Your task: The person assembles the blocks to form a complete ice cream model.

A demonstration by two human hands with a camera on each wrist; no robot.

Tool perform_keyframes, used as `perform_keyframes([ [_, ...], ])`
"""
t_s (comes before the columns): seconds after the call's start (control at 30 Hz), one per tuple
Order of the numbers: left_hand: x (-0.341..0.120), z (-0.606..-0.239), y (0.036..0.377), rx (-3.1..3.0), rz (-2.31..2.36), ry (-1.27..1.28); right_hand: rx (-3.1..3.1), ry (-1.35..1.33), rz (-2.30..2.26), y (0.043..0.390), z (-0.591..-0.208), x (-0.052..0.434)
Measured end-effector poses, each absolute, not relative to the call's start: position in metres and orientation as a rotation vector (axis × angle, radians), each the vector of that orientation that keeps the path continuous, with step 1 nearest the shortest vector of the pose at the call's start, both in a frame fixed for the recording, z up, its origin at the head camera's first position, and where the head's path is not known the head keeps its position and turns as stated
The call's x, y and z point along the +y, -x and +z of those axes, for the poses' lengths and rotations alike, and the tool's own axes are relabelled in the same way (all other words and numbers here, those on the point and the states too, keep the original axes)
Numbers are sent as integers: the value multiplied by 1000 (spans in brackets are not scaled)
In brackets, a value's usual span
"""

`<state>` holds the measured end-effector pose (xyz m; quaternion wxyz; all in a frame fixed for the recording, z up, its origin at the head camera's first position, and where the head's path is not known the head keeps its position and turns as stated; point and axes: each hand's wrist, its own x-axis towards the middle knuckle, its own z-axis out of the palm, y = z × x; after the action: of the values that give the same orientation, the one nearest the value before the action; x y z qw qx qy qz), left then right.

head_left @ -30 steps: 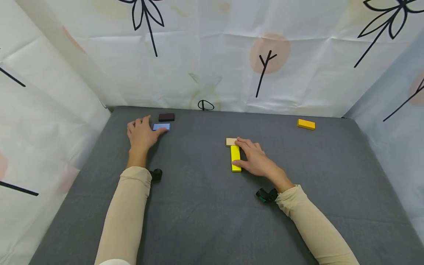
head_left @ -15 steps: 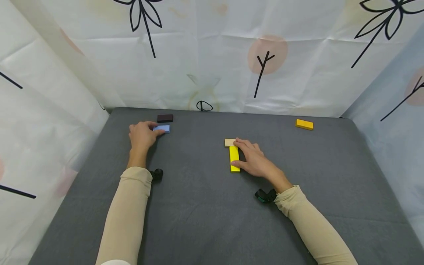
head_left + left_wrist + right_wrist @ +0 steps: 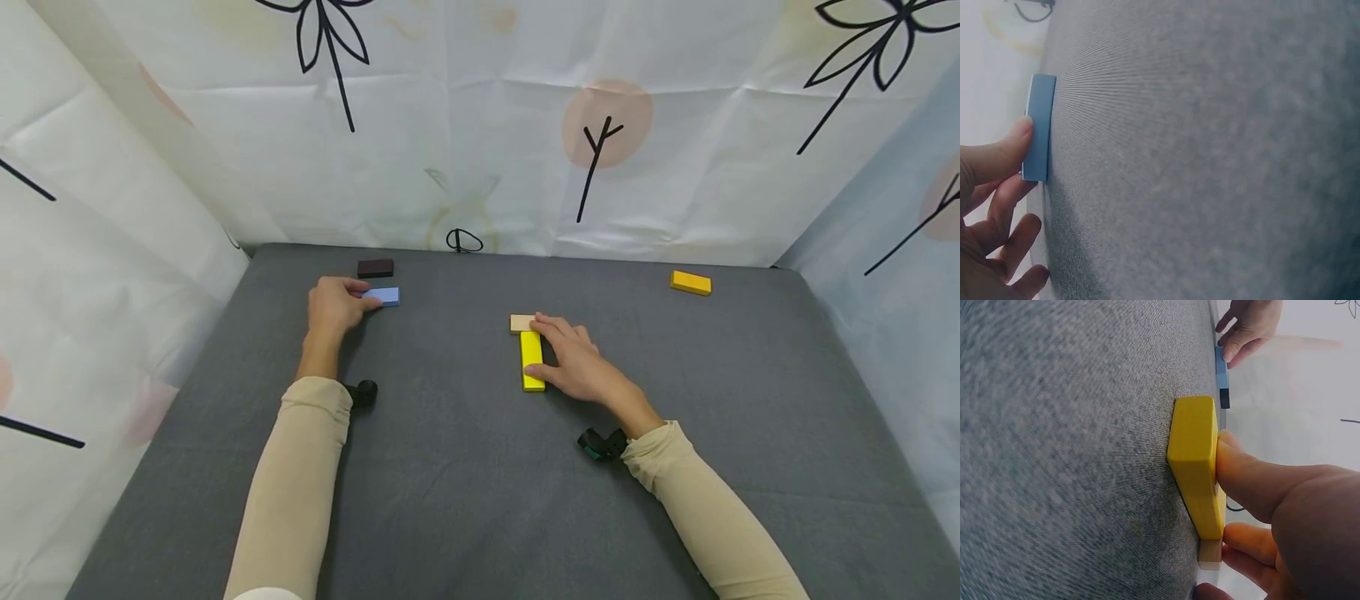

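My left hand (image 3: 332, 310) pinches a light blue block (image 3: 387, 297) by its left end, at the far left of the grey table. In the left wrist view the thumb lies on the broad face of the blue block (image 3: 1040, 134), with a finger behind it and the others loosely bent. A bright yellow block (image 3: 531, 354) and a pale wooden block (image 3: 520, 324) form a T shape near the middle. Over them rests my right hand (image 3: 583, 364), its thumb on the yellow block (image 3: 1192, 437) and its fingertips on the wooden block (image 3: 1210, 552).
A dark brown block (image 3: 375, 268) lies just behind the blue one. Far right on the table (image 3: 465, 500) is an orange-yellow block (image 3: 691, 282). White patterned cloth (image 3: 480, 125) hangs behind and at both sides.
My left hand has gone from spread fingers around the blue block to pinching it, and has moved it slightly right. The right hand has stayed in place on the yellow and wooden blocks.
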<state>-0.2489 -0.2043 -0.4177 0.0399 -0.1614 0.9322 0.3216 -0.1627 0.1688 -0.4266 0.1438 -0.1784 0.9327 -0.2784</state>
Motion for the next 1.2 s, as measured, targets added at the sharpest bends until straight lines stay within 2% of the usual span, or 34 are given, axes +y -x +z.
perform_keyframes([
  [1.2,-126,-422,252,2914,971,391,2672,539,-843,164,-431,171],
])
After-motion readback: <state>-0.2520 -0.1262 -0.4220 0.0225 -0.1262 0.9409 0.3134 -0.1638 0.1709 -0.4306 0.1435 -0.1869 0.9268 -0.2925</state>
